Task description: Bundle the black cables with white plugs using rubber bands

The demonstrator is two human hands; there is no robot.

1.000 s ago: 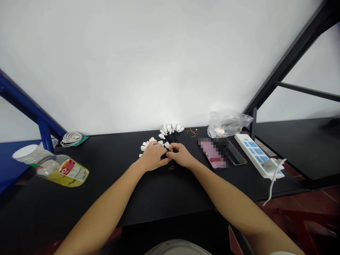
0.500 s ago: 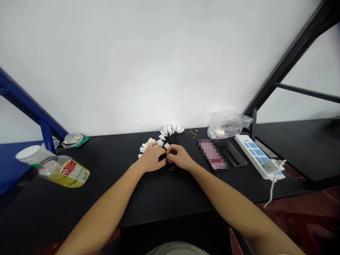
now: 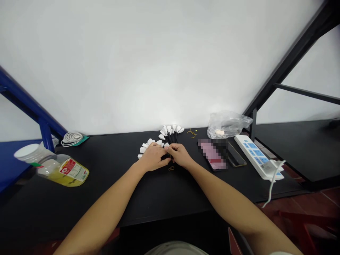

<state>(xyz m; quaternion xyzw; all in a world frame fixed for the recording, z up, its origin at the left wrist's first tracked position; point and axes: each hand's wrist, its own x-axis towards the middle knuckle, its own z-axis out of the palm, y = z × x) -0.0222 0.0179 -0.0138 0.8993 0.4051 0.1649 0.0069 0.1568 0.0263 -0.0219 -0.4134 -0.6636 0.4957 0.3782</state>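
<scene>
My left hand (image 3: pixel 154 157) is closed around a bundle of cables whose white connectors (image 3: pixel 145 146) fan out past its knuckles. My right hand (image 3: pixel 181 155) meets it fingertip to fingertip, its thumb and fingers pinched together by a single white connector (image 3: pixel 166 145). What the right fingers grip is hidden. Just behind the hands, a second bundle of black cables (image 3: pixel 174 137) with white connectors lies spread on the black table. Small brownish rubber bands (image 3: pixel 171 168) lie in front of the fingertips.
Yellow rubber bands (image 3: pixel 191 133) and a clear plastic bag (image 3: pixel 227 124) lie at the back. To the right are two phones (image 3: pixel 212 156) (image 3: pixel 236 154) and a white power strip (image 3: pixel 257 156). At left stand a bottle of yellow liquid (image 3: pixel 66 171) and a coiled white cable (image 3: pixel 71 139).
My right thumb has shifted up and forward toward the single white connector, and the right fingers have turned slightly. My left thumb reaches a little further right. The cable bundles stay put.
</scene>
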